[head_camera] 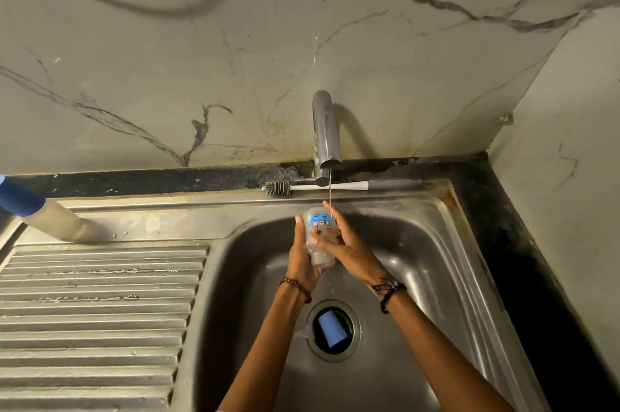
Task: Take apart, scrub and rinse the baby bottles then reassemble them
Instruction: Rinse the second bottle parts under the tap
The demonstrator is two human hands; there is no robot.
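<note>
A clear baby bottle body point(318, 222) with a blue and red print is held upside down over the sink basin, its open neck pointing down toward me. My left hand point(302, 260) grips it from the left and below. My right hand point(345, 244) wraps over its right side, fingers across the print. A thin stream of water falls from the chrome tap point(324, 133) onto the bottle's base. A blue bottle cap point(332, 328) lies in the drain opening. The bottle brush point(335, 186) lies on the sink's back ledge behind the tap.
The steel sink basin point(419, 260) has a ribbed drainboard point(100, 311) on its left. A second bottle with a blue top point(40, 210) lies at the drainboard's far left corner. Marble wall stands behind and to the right; dark counter point(503, 244) edges the sink on the right.
</note>
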